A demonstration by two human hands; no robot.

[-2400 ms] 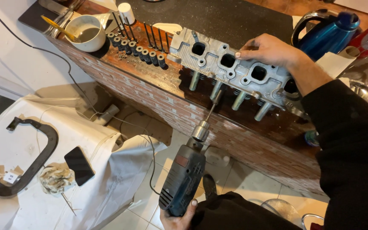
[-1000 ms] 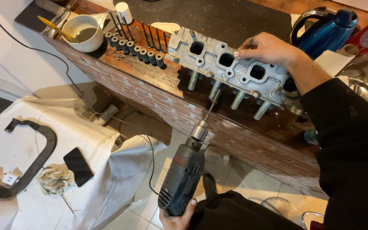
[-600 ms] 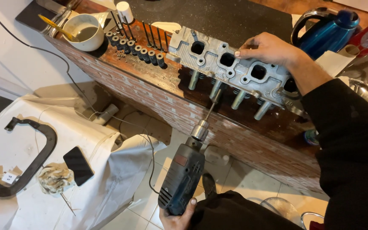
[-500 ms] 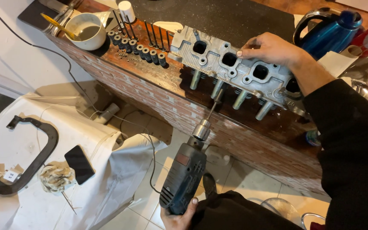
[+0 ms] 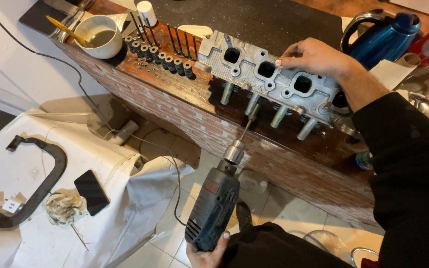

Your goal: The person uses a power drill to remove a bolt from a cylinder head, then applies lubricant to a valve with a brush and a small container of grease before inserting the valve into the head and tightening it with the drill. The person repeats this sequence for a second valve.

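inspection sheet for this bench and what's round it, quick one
surface: wooden counter top on a brick-faced base, dark mat behind
job's things: grey metal cylinder head at the counter edge; electric drill below it, its thin bit up at the head's underside
clutter: row of valve springs, white bowl with a yellow-handled tool, blue kettle
grippers: right hand rests on the cylinder head; left hand grips the drill's rear
cables: black cable runs off the counter toward the floor
surroundings: white cloth carrying a black clamp frame, a phone and a rag; tiled floor
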